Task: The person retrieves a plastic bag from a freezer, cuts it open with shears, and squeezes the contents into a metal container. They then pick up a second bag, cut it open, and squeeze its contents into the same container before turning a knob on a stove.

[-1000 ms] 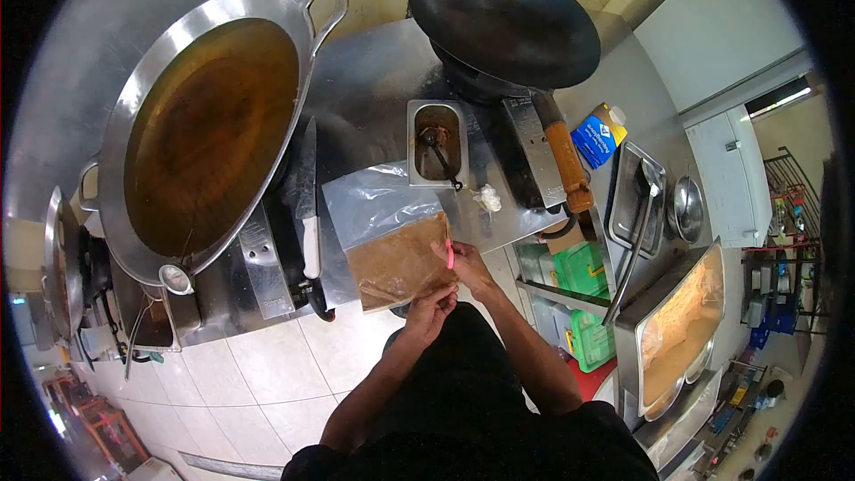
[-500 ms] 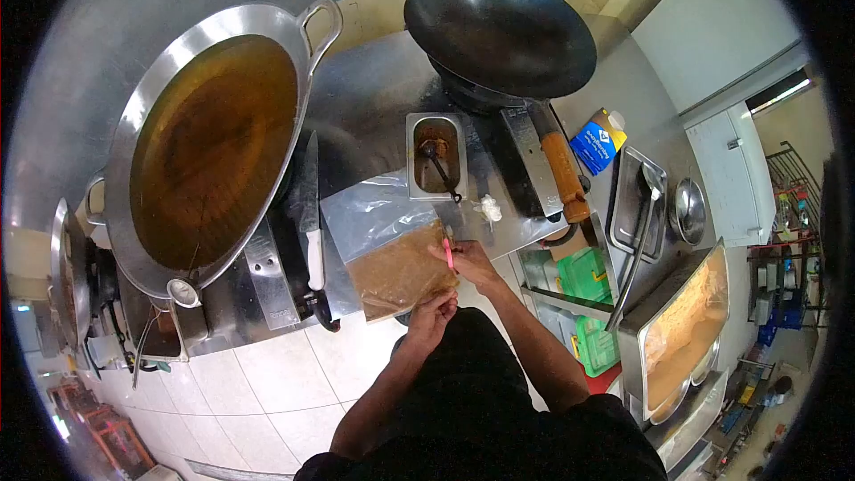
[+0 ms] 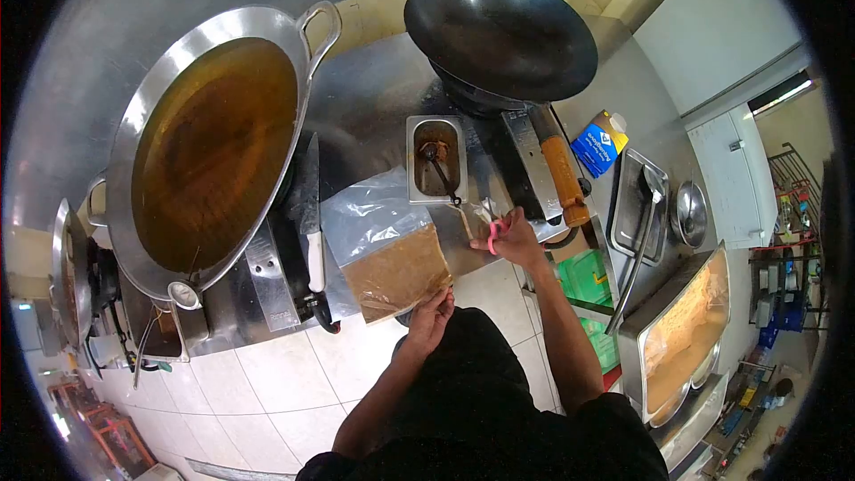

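Observation:
A clear plastic bag (image 3: 396, 272) with brown contents in its lower half lies on the steel counter. My left hand (image 3: 430, 319) pinches its lower right corner. Pink-handled scissors (image 3: 495, 233) are in my right hand (image 3: 517, 240), to the right of the bag. A thin cut strip (image 3: 466, 223) of the bag shows just left of the scissors. Behind the bag stands a small steel container (image 3: 436, 160) with a dark-handled spoon and some brown residue in it. A white-handled knife (image 3: 314, 254) lies left of the bag.
A large pan (image 3: 307, 80) of brown liquid stands at left, a black wok (image 3: 499, 31) at the back. To the right are a wooden handle (image 3: 563, 171), a blue carton (image 3: 598, 144), a steel tray (image 3: 638, 205) with a ladle, and a deep tray (image 3: 634, 365) of tan food.
My right hand has moved right with the scissors, away from the bag's edge. A thin strip now shows apart from the bag. My left hand still holds the corner.

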`<state>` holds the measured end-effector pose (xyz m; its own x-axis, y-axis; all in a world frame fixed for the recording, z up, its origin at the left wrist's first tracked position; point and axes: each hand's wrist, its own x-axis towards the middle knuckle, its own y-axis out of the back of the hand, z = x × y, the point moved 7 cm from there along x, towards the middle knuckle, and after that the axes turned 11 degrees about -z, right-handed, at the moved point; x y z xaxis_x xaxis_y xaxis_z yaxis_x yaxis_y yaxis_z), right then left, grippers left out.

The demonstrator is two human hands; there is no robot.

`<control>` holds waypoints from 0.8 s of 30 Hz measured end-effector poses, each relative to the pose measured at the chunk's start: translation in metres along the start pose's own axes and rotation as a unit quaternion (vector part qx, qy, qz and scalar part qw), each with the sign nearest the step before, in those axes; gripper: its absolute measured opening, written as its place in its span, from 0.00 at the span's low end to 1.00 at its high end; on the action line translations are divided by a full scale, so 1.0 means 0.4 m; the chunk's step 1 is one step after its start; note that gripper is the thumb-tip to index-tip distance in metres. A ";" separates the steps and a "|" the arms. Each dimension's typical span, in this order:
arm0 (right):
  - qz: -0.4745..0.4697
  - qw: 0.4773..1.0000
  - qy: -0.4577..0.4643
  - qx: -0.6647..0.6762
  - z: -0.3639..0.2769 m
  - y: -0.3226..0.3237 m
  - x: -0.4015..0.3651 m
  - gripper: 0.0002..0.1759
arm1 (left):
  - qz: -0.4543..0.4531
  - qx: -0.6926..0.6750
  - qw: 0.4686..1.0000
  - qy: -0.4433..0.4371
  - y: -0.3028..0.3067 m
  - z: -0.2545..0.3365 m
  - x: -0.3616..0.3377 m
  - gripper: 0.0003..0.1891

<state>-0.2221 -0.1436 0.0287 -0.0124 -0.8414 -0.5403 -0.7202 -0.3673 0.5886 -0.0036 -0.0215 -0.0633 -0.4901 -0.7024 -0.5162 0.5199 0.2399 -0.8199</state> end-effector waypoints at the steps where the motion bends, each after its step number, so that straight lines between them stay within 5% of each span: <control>1: 0.053 0.995 0.014 -0.078 0.008 0.024 -0.004 0.49 | -0.008 0.006 1.000 0.013 -0.009 0.002 0.002 0.07; 4: 0.136 0.967 0.085 -0.199 -0.032 0.044 0.006 0.47 | -0.009 0.016 0.997 0.077 -0.040 0.004 0.001 0.09; 9: 0.103 0.978 0.002 -0.182 -0.004 0.048 0.104 0.29 | -0.043 0.242 0.960 0.138 -0.067 0.036 -0.045 0.15; 11: 0.064 0.986 -0.029 -0.150 0.016 0.031 0.123 0.20 | -0.080 0.423 0.893 0.135 -0.093 0.069 -0.073 0.20; 12: 0.054 0.988 -0.029 -0.144 0.028 0.018 0.134 0.16 | -0.068 0.564 0.822 0.042 -0.121 0.119 -0.082 0.23; 14: 0.033 0.990 -0.005 -0.136 0.049 -0.002 0.147 0.10 | -0.035 0.785 0.601 -0.146 -0.200 0.197 -0.104 0.31; 15: 0.024 0.991 0.018 -0.133 0.039 -0.004 0.136 0.08 | -0.014 0.858 0.496 -0.135 -0.166 0.217 -0.073 0.45; 18: 0.064 0.984 0.121 -0.117 0.012 0.002 0.097 0.07 | -0.040 0.917 0.380 -0.119 -0.247 0.308 -0.037 0.55; 22: 0.126 0.979 0.162 -0.005 -0.014 -0.004 -0.012 0.05 | -0.048 0.935 0.349 -0.038 -0.202 0.315 0.019 0.63; 24: -0.026 0.981 0.134 0.139 0.058 -0.159 -0.050 0.11 | -0.055 0.936 0.343 -0.056 -0.193 0.309 0.018 0.63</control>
<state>-0.1921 -0.0943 -0.0120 0.1855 -0.9121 -0.3656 -0.8764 -0.3219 0.3582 0.0391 -0.1280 0.0268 -0.6029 -0.6851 -0.4088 0.0920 -0.5688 0.8173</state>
